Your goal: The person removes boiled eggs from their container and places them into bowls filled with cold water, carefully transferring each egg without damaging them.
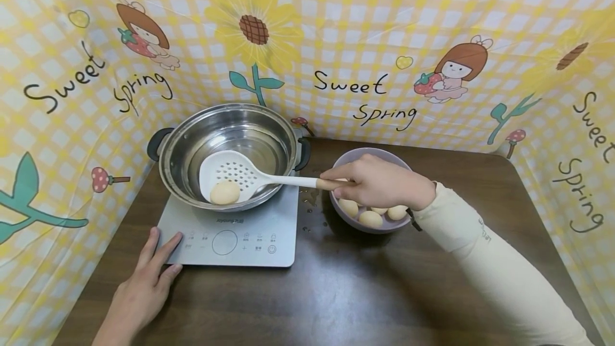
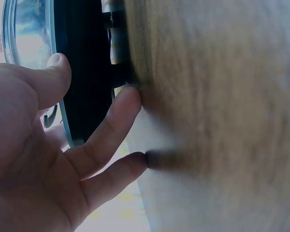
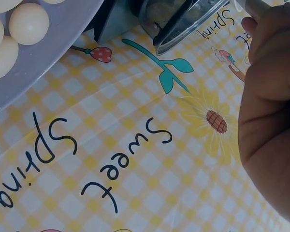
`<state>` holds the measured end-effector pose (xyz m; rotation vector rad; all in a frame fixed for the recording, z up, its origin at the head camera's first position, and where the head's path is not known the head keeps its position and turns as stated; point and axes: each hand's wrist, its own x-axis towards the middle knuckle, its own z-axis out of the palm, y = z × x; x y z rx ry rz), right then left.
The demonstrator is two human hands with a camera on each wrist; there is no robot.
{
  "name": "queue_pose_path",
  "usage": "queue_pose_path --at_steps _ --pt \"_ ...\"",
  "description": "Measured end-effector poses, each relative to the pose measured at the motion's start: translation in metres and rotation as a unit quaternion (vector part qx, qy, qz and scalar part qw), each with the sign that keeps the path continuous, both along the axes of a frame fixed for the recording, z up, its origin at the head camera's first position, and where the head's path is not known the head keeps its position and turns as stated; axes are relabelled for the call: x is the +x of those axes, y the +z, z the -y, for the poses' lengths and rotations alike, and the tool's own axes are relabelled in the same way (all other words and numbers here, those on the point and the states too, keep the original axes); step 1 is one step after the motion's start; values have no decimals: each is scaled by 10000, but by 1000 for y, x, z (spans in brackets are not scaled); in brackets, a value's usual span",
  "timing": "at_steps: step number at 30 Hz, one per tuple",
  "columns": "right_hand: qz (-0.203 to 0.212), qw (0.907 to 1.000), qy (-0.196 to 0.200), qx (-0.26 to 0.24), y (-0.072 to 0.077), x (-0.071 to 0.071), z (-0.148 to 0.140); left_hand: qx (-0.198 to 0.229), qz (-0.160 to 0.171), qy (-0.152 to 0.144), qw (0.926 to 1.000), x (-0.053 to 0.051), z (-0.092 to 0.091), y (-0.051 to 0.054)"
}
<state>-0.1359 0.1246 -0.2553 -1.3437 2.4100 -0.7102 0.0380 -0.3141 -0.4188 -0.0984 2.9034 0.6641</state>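
Note:
My right hand (image 1: 379, 180) grips the wooden end of a white slotted spoon (image 1: 293, 180) above a bowl. The spoon's perforated head is over a steel pot (image 1: 168, 180) and carries one pale brown egg (image 1: 225, 193). Clear liquid shows in the pot. Several more eggs (image 1: 370, 219) lie in the purple bowl (image 1: 360, 228), partly hidden under the right hand. At the front left corner of a white induction cooker (image 1: 283, 252), my left hand (image 1: 144, 290) rests with fingers spread. The left wrist view has its thumb (image 2: 58, 72) against the cooker's side.
The pot stands on the cooker, with black handles (image 1: 160, 143) on both sides. Drops of liquid (image 1: 308, 211) dot the brown wooden table (image 1: 346, 292) between cooker and bowl. Yellow checked cloth (image 1: 307, 41) with flowers and lettering encloses the back and sides.

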Motion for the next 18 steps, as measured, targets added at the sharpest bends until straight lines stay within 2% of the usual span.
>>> queue_pose_path --at_steps 8,12,15,18 --pt "18 10000 1 -72 -1 -4 -3 47 -48 -22 10000 0 0 1" --pt "727 9971 -244 -8 1 -4 -4 79 -37 -47 10000 0 0 1" --pt "1441 9881 -538 32 3 -4 -5 89 -34 -56 9999 1 0 1" --pt "1838 9801 -750 8 7 -5 -6 89 -21 -55 9999 1 1 1"
